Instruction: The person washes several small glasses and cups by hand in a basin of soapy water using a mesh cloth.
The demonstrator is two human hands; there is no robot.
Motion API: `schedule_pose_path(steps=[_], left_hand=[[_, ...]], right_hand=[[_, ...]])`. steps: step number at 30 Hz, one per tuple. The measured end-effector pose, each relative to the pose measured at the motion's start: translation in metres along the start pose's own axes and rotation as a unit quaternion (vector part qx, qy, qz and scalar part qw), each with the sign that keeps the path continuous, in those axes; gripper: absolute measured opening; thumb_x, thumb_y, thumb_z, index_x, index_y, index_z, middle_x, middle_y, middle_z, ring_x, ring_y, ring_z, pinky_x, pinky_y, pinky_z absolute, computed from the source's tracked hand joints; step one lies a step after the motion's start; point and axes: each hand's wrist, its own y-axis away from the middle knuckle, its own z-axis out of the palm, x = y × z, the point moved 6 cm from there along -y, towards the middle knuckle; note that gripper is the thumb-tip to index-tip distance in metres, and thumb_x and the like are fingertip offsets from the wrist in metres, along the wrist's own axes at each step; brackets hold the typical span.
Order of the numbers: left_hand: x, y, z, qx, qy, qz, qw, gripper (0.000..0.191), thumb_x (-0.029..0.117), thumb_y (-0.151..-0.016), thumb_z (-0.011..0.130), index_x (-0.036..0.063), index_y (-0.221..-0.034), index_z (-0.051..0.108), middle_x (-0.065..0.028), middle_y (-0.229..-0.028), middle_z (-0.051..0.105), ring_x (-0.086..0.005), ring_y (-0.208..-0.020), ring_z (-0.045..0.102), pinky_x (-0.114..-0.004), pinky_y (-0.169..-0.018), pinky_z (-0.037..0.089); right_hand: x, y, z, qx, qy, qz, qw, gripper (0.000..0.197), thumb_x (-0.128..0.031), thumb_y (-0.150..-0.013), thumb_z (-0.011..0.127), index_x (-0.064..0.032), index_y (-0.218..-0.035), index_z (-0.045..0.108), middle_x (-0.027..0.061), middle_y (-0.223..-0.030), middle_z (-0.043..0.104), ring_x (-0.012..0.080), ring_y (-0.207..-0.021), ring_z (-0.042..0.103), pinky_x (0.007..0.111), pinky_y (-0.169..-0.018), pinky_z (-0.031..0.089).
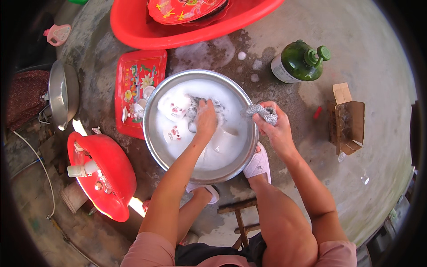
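Note:
A round metal basin of white, sudsy water stands on the floor in front of me. My left hand dips into the suds near its middle, fingertips partly hidden by foam; whether they grip anything cannot be told. Just left of it, a white teapot-like vessel with a red print pokes out of the foam. Another white printed piece lies below that. Over the basin's right rim, my right hand pinches a grey mesh scrubbing cloth. A blurred, see-through bit shows at the cloth's left end.
Left of the basin lies a red floral tray with small white cups. A red tub sits beyond, and a tilted red basin holds glassware. On the right are a green pump bottle and a cardboard box of glasses.

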Motion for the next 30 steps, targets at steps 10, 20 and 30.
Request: schedule_pose_path(steps=[10,20,30], left_hand=[[0.020,0.002,-0.059,-0.195,0.737,-0.228,0.605,0.030,0.029,-0.088,0.052,0.0035,-0.104,0.049,-0.0103,-0.100,0.061,-0.0205,-0.094,0.060,-0.032,-0.078,0.050],[0.034,0.036,-0.108,-0.208,0.806,-0.257,0.490,0.039,0.038,-0.093,0.041,0.0017,-0.104,0.051,-0.0126,-0.111,0.055,-0.0233,-0.103,0.055,-0.036,-0.090,0.045],[0.037,0.055,-0.168,-0.261,0.702,-0.133,0.649,0.027,0.022,-0.092,0.048,-0.0035,-0.096,0.055,-0.0130,-0.118,0.051,-0.0208,-0.105,0.054,-0.034,-0.090,0.043]], right_hand=[[-0.003,0.008,0.003,-0.007,0.016,-0.026,1.000,0.024,-0.013,-0.077,0.065,-0.0069,-0.097,0.054,0.0018,-0.084,0.060,0.0101,-0.074,0.054,0.026,-0.071,0.045],[-0.033,0.031,0.051,-0.063,0.322,-0.259,0.908,0.072,-0.027,-0.061,0.078,-0.0101,-0.121,0.043,0.0107,-0.104,0.060,0.0306,-0.087,0.060,0.035,-0.069,0.050],[-0.033,0.029,0.035,-0.028,0.202,-0.291,0.935,0.045,-0.015,-0.064,0.074,-0.0084,-0.105,0.054,0.0108,-0.097,0.061,0.0262,-0.078,0.063,0.030,-0.068,0.051]])
